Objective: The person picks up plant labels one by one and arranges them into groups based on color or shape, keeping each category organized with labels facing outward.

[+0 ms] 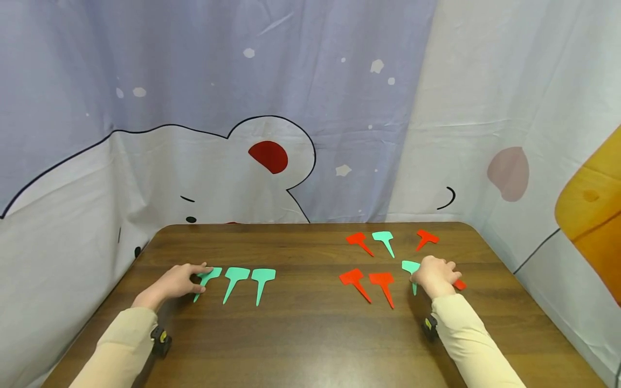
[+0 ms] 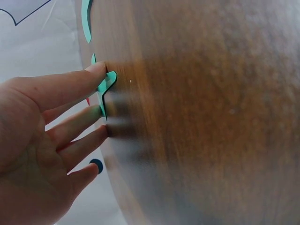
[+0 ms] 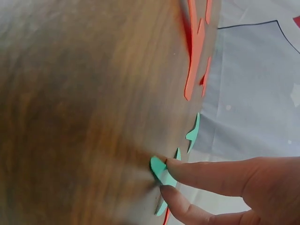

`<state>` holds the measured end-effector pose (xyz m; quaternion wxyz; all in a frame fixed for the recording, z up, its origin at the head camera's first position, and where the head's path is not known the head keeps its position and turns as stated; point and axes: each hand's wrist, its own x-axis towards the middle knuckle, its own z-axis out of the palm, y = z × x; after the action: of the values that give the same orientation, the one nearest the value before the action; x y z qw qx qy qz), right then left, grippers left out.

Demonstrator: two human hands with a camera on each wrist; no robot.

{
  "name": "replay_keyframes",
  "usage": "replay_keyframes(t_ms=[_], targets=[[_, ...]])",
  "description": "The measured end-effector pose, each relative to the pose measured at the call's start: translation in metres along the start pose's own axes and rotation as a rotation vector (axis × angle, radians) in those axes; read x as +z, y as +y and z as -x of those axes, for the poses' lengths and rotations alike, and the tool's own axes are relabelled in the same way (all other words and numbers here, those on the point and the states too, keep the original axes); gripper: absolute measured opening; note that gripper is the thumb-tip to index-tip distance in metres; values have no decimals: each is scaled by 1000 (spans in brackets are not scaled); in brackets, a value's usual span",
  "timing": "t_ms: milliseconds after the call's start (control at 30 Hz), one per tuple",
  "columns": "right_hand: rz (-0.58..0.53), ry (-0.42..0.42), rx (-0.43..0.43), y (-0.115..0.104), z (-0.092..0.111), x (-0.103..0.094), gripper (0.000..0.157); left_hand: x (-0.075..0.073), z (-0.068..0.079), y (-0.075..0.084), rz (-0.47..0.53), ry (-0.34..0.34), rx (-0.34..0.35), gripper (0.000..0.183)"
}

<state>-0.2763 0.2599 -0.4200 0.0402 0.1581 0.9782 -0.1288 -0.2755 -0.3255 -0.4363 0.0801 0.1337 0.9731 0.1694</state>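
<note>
At the left end of a row of green T-shaped plant labels, my left hand pinches the end label between thumb and fingertips. In the left wrist view, the thumb lies by the head of this label, with a fingertip near its stem. Beside it are a second green label and a third. On the right, my right hand pinches another green label by its stem; the right wrist view shows its head beyond the fingertips. A red label is partly hidden behind this hand.
Two red labels lie left of my right hand. Farther back are a red label, a green label and another red label. The brown wooden table ends at a printed curtain.
</note>
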Motion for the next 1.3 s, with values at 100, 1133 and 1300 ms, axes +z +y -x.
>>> replay_keyframes(t_ms=[100, 1133, 1300], targets=[[-16, -7, 6, 0, 1, 0, 45, 1, 0, 0, 3, -3, -3, 58], [-126, 21, -22, 0, 3, 1, 17, -2, 1, 3, 20, -3, -7, 58], [-136, 43, -21, -1, 3, 1, 26, -2, 1, 2, 19, -6, -12, 58]])
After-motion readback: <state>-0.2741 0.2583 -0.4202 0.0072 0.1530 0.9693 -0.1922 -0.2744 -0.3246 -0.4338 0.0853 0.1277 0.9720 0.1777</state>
